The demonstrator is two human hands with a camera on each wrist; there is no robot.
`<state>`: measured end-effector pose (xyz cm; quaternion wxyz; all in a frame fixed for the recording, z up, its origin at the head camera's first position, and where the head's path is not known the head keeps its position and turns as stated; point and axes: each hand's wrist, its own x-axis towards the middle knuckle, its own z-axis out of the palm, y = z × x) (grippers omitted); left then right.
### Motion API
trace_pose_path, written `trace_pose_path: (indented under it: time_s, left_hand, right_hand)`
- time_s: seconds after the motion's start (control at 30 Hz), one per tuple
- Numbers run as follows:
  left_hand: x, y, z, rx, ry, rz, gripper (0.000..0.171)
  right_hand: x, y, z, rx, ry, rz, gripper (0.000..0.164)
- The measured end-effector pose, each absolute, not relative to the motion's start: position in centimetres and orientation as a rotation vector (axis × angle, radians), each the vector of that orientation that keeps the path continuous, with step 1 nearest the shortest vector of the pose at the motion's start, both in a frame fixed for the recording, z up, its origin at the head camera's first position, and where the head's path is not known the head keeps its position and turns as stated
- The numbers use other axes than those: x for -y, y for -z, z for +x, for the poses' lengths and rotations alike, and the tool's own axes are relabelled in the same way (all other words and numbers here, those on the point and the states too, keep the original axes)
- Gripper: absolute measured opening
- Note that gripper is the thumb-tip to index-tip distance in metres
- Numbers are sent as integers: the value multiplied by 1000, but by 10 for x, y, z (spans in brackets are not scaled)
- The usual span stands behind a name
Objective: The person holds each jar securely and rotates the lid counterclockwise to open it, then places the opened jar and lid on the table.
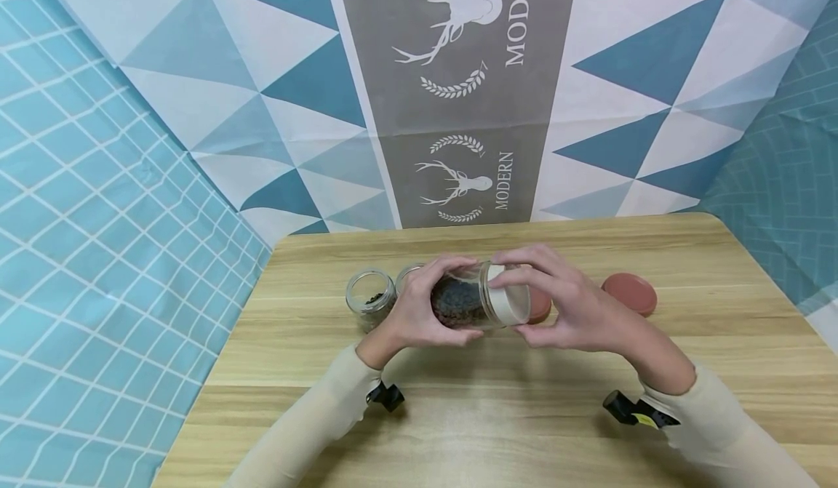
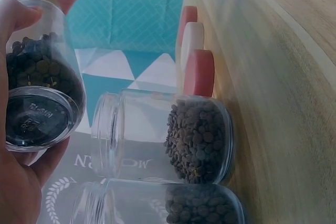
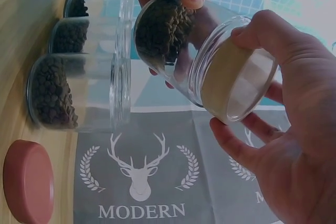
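Between my two hands is a clear glass jar [image 1: 458, 302], tilted on its side and partly filled with small dark pellets. My left hand [image 1: 417, 308] grips its body near the base, fingers over the far side and thumb along the near side. A cream-white lid [image 3: 228, 80] sits at the jar's mouth. The right hand [image 1: 576, 302] holds this lid by its rim, with the thumb on one side and fingertips [image 3: 231, 137] on the other. In the left wrist view the jar's embossed glass bottom [image 2: 39, 116] faces the camera.
Several lidless glass jars [image 3: 79, 90] with similar dark pellets stand in a row behind my left hand on the wooden table [image 1: 497, 415]. A red lid [image 1: 630, 294], a white lid [image 2: 193, 43] and another red lid [image 2: 199, 73] lie towards the right. Patterned cloth [image 1: 458, 110] hangs behind.
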<state>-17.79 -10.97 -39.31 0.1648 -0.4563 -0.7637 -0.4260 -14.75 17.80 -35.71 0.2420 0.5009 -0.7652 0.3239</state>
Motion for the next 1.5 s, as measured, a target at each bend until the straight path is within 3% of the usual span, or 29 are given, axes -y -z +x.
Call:
trace_pose_path:
  time_s: [0.4, 0.8, 1.07, 1.5]
  left_hand:
    - [111, 396, -178, 2163, 1189, -1297, 94]
    - [112, 393, -176, 2180, 1219, -1284, 95]
    - [112, 395, -177, 2176, 1216, -1280, 95]
    - [111, 394, -178, 2163, 1174, -1286, 94]
  right_hand:
    - [-179, 360, -144, 2115, -877, 1373, 79]
    - [-178, 355, -136, 2288, -1232, 1060, 87]
    - [-173, 354, -132, 2356, -1334, 924, 77]
    - [-162, 360, -133, 2327, -1182, 1000, 75]
